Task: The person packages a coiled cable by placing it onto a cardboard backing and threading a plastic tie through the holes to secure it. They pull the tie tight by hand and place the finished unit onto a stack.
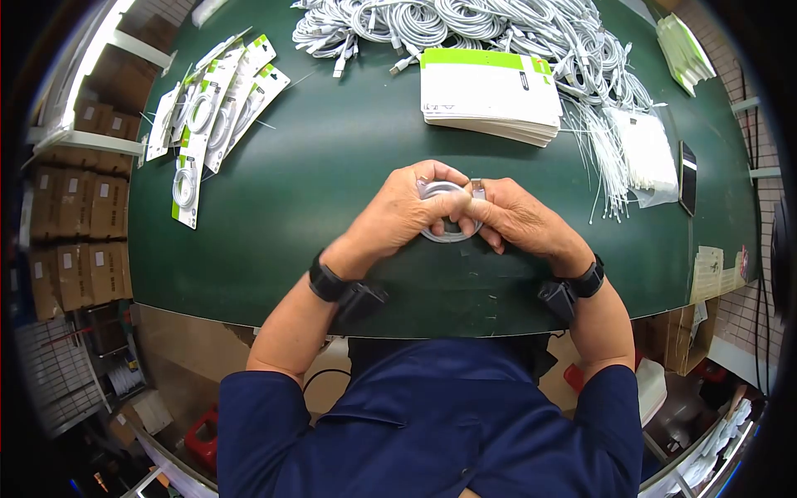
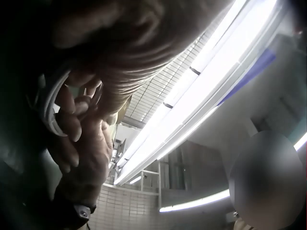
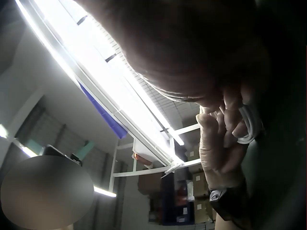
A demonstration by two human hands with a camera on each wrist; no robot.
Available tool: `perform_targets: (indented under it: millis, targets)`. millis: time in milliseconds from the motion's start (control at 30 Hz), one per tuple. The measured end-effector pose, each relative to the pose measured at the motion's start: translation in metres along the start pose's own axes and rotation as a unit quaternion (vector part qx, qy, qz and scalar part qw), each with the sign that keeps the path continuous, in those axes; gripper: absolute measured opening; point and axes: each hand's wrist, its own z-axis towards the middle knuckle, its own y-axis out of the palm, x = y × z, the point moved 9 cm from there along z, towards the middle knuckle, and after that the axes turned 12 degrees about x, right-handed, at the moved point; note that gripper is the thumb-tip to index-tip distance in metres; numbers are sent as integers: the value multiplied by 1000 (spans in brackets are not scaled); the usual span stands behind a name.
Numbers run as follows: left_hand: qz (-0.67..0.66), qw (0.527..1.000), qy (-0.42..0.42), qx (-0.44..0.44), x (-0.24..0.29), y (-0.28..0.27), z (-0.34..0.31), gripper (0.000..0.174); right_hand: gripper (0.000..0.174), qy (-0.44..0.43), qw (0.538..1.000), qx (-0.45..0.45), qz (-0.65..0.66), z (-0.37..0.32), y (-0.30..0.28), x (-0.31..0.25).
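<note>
Over surface (image 1: 274,207) edge: pinching cable coil (image 1: 444,238) between left hand (image 1: 397,217) and right hand (image 1: 525,222), fingers curled round it to hold loops together. Within reach beyond: card stack (image 1: 488,87).

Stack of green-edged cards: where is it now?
Head view: the stack lies on the green table, beyond the coiled cable, slightly right, against the white cable pile.

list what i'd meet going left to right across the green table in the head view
packaged cables → left hand → coiled cable gripped by both hands → right hand → bag of white ties. The card stack and loose cable pile overlap these, so they are left out.
</note>
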Motion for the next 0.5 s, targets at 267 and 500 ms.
perform_targets:
  millis: [267, 500]
  targets:
    - [90, 981, -77, -151, 2, 10, -8, 66, 46, -12, 989, -131, -70, -11, 18, -5]
    - [184, 973, -10, -143, 3, 16, -17, 54, 31, -14, 979, -83, -185, -19, 20, -17]
